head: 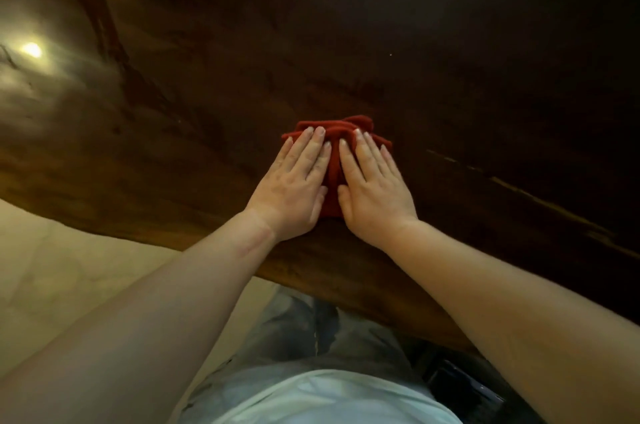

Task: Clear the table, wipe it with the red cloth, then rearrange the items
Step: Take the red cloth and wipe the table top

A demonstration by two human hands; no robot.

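Head view, looking down over table (450, 77): dark glossy wood, wavy near edge slanting from left down to lower right.

Cloth (346, 129) on the tabletop close to that edge, about frame centre. Red, bunched into folds, lying on the wood, mostly covered by both hands.

Pressing on it with left hand (294, 184): palm down, fingers straight and together, tips on the far-left folds. Open and flat, pushing rather than grasping.

Same for right hand (375, 188): palm down, fingers straight, slightly spread, tips on the far-right folds, thumb lying beside the cloth's middle strip. Also flat and open, clasping nothing.

Hands side by side, thumbs near each other, narrow red strip showing between them. Bare forearms (194, 285) coming in from both lower corners.

Elsewhere on the tabletop: two bright reflections (32, 49) at far left, pale streak (519, 190) along the grain at right, well apart from the cloth.

Below the edge: pale floor (52, 267) at left, jeans (311, 330) and light shirt (311, 399) at bottom centre, dark object (460, 385) at lower right, too dim to identify.

Blur on the wood at left; hands and cloth sharp enough to read.
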